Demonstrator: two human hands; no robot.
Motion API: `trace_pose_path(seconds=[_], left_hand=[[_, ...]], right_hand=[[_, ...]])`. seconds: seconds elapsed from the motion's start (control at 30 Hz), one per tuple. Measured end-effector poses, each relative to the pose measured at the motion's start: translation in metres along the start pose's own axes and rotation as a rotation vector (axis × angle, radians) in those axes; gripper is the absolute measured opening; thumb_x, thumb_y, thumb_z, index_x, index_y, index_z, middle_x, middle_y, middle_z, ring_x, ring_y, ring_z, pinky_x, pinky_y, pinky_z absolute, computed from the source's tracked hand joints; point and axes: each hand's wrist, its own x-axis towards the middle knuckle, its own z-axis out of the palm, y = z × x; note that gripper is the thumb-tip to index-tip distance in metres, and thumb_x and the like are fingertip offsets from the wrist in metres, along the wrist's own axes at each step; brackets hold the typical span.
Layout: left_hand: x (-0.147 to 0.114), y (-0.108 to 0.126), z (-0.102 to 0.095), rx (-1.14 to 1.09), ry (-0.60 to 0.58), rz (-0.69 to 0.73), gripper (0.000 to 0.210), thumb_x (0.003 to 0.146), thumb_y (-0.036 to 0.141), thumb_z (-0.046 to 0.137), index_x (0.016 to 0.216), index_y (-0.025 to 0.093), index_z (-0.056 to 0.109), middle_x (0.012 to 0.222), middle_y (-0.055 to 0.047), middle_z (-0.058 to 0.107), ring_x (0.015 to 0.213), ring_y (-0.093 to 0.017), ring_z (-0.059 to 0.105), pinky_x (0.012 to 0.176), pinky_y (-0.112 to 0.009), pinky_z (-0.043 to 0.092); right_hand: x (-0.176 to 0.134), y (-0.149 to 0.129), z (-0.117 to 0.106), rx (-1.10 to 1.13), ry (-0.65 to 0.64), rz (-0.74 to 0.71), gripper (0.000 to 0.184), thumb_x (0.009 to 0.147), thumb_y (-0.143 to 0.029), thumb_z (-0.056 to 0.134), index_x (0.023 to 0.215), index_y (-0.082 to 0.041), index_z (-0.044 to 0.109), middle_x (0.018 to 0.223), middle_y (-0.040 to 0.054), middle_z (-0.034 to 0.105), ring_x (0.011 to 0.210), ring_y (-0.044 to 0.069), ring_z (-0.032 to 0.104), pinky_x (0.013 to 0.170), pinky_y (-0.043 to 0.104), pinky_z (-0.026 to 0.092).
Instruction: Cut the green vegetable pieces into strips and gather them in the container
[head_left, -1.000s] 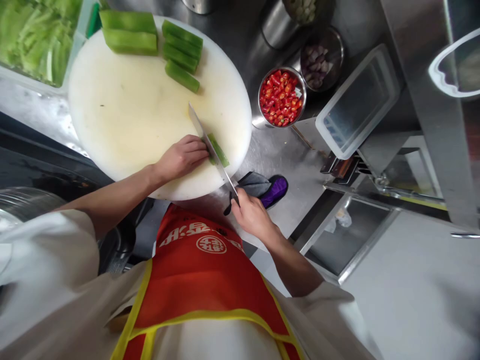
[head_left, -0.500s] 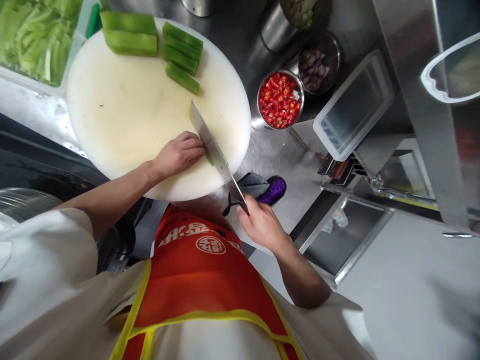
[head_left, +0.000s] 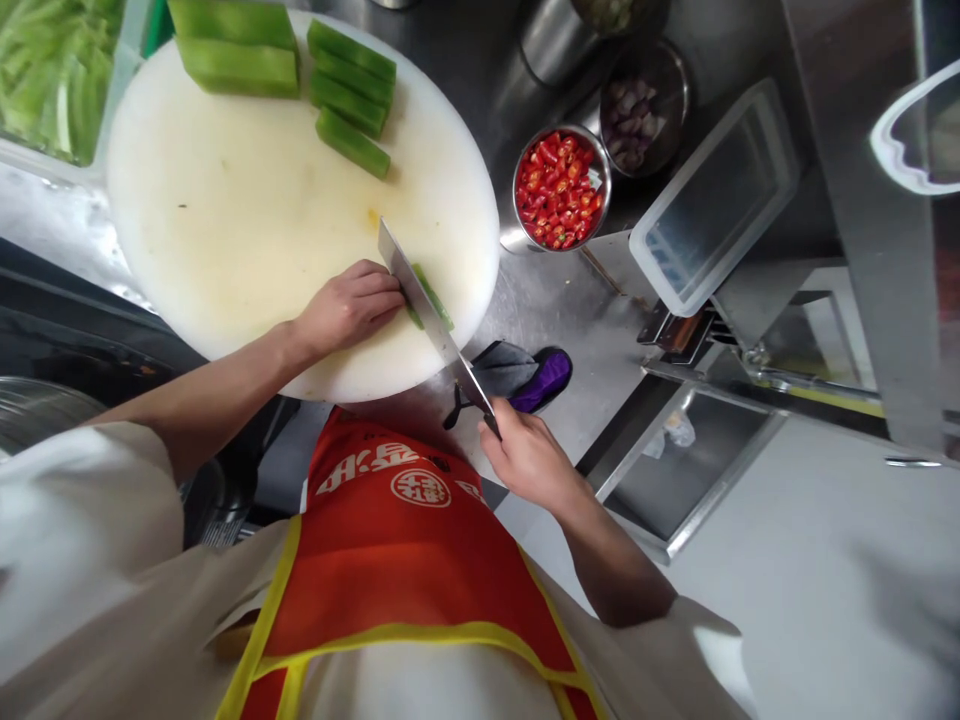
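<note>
My right hand (head_left: pixel 529 455) is closed around the dark handle of a cleaver (head_left: pixel 429 312), its blade slanting up and left across a round white cutting board (head_left: pixel 247 200). Against the blade's left side, my left hand (head_left: pixel 351 308) has its fingers curled and pressed down on a green vegetable piece that is mostly hidden. A thin green slice (head_left: pixel 433 292) shows on the blade's right side. Toward the board's far edge lie thick peeled green stem chunks (head_left: pixel 238 68), perhaps celtuce, and several narrower green sticks (head_left: pixel 352 143).
A clear container of cut green pieces (head_left: pixel 56 80) stands at upper left. Right of the board are a steel cup of chopped red chillies (head_left: pixel 559 190), a bowl of purplish chopped pieces (head_left: pixel 631 120) and a plastic lid (head_left: pixel 716 200). A purple-and-grey cloth item (head_left: pixel 551 380) lies near the board's edge.
The cleaver has shifted slightly left relative to the green slice, more of which now shows on the blade's right. The left hand stays beside the blade. The view has shifted a little.
</note>
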Motion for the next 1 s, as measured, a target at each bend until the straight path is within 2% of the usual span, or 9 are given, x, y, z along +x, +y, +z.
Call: trace_pose_path(seconds=[0.2, 0.37, 0.53, 0.63, 0.73, 0.8, 0.87, 0.93, 1.0], left_hand=[[0.005, 0.005, -0.005, 0.020, 0.026, 0.041, 0.018, 0.101, 0.029, 0.058, 0.110, 0.023, 0.072, 0.107, -0.006, 0.074, 0.101, -0.019, 0.069, 0.093, -0.039, 0.060], [0.004, 0.005, -0.002, -0.008, 0.030, 0.014, 0.017, 0.101, 0.031, 0.058, 0.107, 0.023, 0.072, 0.105, -0.005, 0.073, 0.101, -0.019, 0.069, 0.094, -0.038, 0.058], [0.003, 0.004, -0.001, -0.004, 0.027, 0.006, 0.020, 0.101, 0.031, 0.057, 0.107, 0.023, 0.074, 0.108, -0.007, 0.073, 0.102, -0.020, 0.068, 0.094, -0.039, 0.058], [0.006, 0.004, -0.001, 0.046, 0.032, 0.019, 0.022, 0.101, 0.031, 0.056, 0.108, 0.022, 0.074, 0.108, -0.009, 0.074, 0.102, -0.021, 0.068, 0.091, -0.041, 0.058], [0.009, 0.004, 0.002, 0.058, 0.001, 0.018, 0.024, 0.101, 0.031, 0.055, 0.112, 0.021, 0.074, 0.109, -0.010, 0.074, 0.102, -0.022, 0.067, 0.092, -0.042, 0.058], [0.010, 0.004, 0.003, 0.041, -0.027, 0.007, 0.025, 0.101, 0.031, 0.055, 0.114, 0.021, 0.074, 0.112, -0.011, 0.073, 0.104, -0.023, 0.067, 0.094, -0.044, 0.057], [0.006, 0.009, -0.003, 0.028, -0.026, -0.020, 0.024, 0.100, 0.030, 0.056, 0.114, 0.021, 0.073, 0.113, -0.012, 0.073, 0.105, -0.024, 0.066, 0.094, -0.045, 0.057], [0.001, 0.017, -0.017, 0.058, 0.049, -0.079, 0.022, 0.100, 0.029, 0.056, 0.114, 0.022, 0.072, 0.112, -0.012, 0.072, 0.104, -0.024, 0.066, 0.092, -0.044, 0.057], [-0.003, 0.029, -0.038, 0.128, 0.196, -0.166, 0.020, 0.099, 0.028, 0.057, 0.114, 0.022, 0.070, 0.108, -0.010, 0.070, 0.101, -0.023, 0.065, 0.088, -0.042, 0.057]], right_hand=[[0.014, -0.003, 0.002, -0.054, -0.013, 0.017, 0.018, 0.102, -0.026, 0.041, 0.108, -0.018, 0.055, 0.088, 0.0088, 0.076, 0.083, 0.025, 0.072, 0.070, 0.030, 0.042], [0.028, -0.003, 0.009, -0.078, -0.013, 0.013, 0.020, 0.102, -0.026, 0.041, 0.110, -0.016, 0.056, 0.088, 0.0109, 0.076, 0.082, 0.026, 0.072, 0.071, 0.031, 0.042], [0.040, 0.002, 0.018, 0.011, 0.060, -0.006, 0.020, 0.101, -0.028, 0.042, 0.108, -0.018, 0.058, 0.083, 0.0086, 0.074, 0.079, 0.025, 0.070, 0.072, 0.031, 0.045], [0.035, 0.004, 0.016, 0.121, 0.123, -0.028, 0.021, 0.099, -0.030, 0.045, 0.107, -0.019, 0.061, 0.081, 0.0060, 0.072, 0.078, 0.024, 0.069, 0.074, 0.031, 0.048], [0.018, 0.005, 0.012, 0.278, 0.206, -0.091, 0.036, 0.096, -0.027, 0.046, 0.128, -0.018, 0.059, 0.087, 0.0041, 0.071, 0.081, 0.022, 0.068, 0.079, 0.032, 0.052], [0.005, 0.005, 0.013, 0.381, 0.225, -0.175, 0.055, 0.094, -0.022, 0.046, 0.149, -0.019, 0.046, 0.094, 0.0035, 0.071, 0.085, 0.020, 0.068, 0.084, 0.032, 0.054], [-0.004, 0.006, 0.018, 0.439, 0.227, -0.266, 0.069, 0.093, -0.018, 0.044, 0.161, -0.021, 0.032, 0.104, 0.0044, 0.070, 0.091, 0.019, 0.067, 0.088, 0.033, 0.055], [-0.008, 0.007, 0.026, 0.436, 0.241, -0.323, 0.072, 0.094, -0.017, 0.045, 0.163, -0.023, 0.028, 0.116, 0.0075, 0.067, 0.101, 0.019, 0.066, 0.094, 0.035, 0.055], [-0.007, 0.006, 0.036, 0.377, 0.237, -0.324, 0.069, 0.096, -0.018, 0.045, 0.163, -0.023, 0.031, 0.126, 0.0107, 0.063, 0.108, 0.021, 0.065, 0.098, 0.036, 0.054]])
